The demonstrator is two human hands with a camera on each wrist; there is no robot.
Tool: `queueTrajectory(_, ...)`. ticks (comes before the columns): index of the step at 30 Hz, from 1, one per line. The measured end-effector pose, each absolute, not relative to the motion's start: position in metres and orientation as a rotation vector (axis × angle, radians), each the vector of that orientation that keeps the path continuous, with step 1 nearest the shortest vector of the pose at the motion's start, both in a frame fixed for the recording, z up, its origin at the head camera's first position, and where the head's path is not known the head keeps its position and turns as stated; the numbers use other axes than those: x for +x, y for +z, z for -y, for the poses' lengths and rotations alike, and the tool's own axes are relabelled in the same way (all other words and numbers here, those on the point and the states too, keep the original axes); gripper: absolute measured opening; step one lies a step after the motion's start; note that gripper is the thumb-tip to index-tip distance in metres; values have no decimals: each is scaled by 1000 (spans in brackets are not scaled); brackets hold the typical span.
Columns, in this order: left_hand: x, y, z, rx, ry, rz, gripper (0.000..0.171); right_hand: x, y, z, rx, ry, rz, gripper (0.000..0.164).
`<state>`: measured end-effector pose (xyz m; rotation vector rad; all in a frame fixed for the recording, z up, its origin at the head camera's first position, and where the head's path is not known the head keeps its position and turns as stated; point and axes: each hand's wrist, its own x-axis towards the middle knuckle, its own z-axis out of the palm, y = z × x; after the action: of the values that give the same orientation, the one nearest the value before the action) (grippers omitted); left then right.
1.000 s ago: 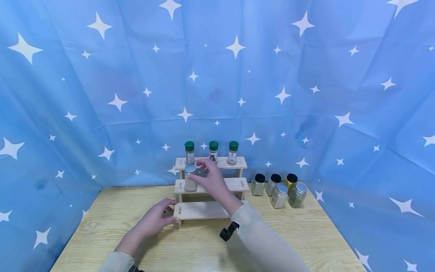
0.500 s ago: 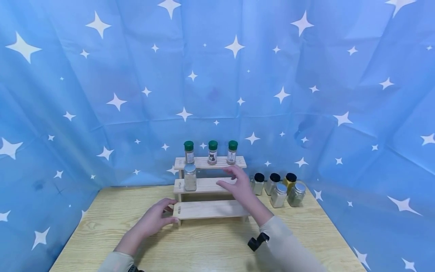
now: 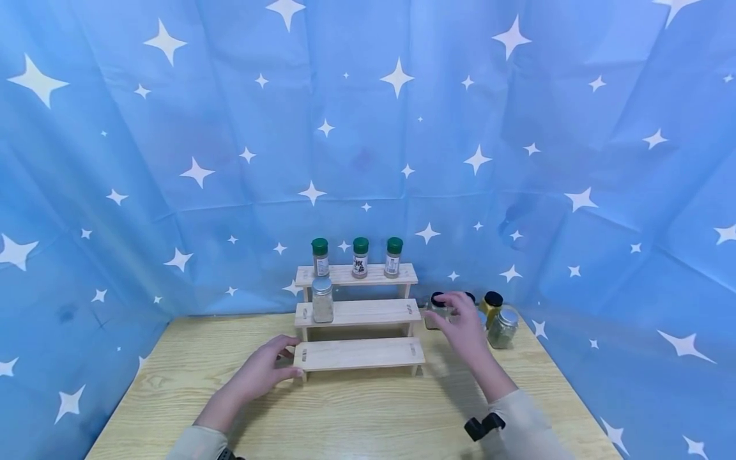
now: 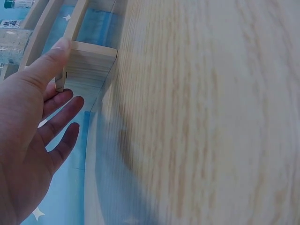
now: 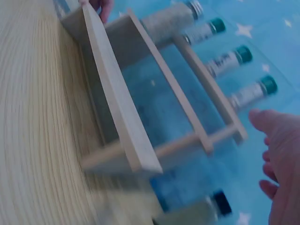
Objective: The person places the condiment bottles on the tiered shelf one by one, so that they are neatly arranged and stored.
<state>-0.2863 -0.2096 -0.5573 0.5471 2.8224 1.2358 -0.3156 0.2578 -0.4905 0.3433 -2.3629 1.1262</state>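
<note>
My left hand (image 3: 261, 369) grips the left end of the bottom shelf of a three-tier wooden rack (image 3: 359, 354). In the left wrist view its thumb lies on the shelf edge, with the index finger underneath. A silver-lidded spice jar (image 3: 322, 303) stands upright at the left of the middle shelf. Along the top shelf stand three green-capped spice bottles (image 3: 360, 260). My right hand (image 3: 468, 332) reaches over the jars right of the rack, fingers spread and holding nothing. Nearest it is a black-lidded jar (image 3: 435, 319). The hand partly hides the jars behind it.
A yellow jar with a black lid (image 3: 491, 309) and a silver-lidded jar of green herbs (image 3: 503, 329) stand at the back right of the wood-grain table (image 3: 333, 421). A blue star-patterned cloth (image 3: 368, 147) hangs close behind the rack.
My right hand has let go of the silver-lidded jar, left standing on the middle shelf, and moved right to the other jars. The left hand stays on the rack.
</note>
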Motion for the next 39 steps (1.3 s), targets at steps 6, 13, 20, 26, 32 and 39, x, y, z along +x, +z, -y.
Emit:
queueTrajectory(6, -287, -559, 210, 547, 1240, -2819, 65, -313, -500, -294, 251, 1037, 2317, 32)
queueTrajectory(13, -287, -561, 210, 545, 1236, -2827, 66, -305, -504, -318, 147, 1090, 2379, 36)
queueTrajectory(20, -286, -560, 209, 536, 1221, -2850, 67, -307, -514, -332, 84, 1065, 2411, 40)
queueTrajectory(26, -286, -559, 209, 531, 1228, -2840, 68, -311, -523, -338, 96, 1092, 2420, 44)
queueTrajectory(32, -288, -561, 209, 540, 1238, -2832, 68, -312, -528, -340, 73, 1169, 2422, 57)
queueTrajectory(39, -288, -562, 210, 538, 1243, -2822, 67, -313, -533, -339, -19, 1184, 2452, 56)
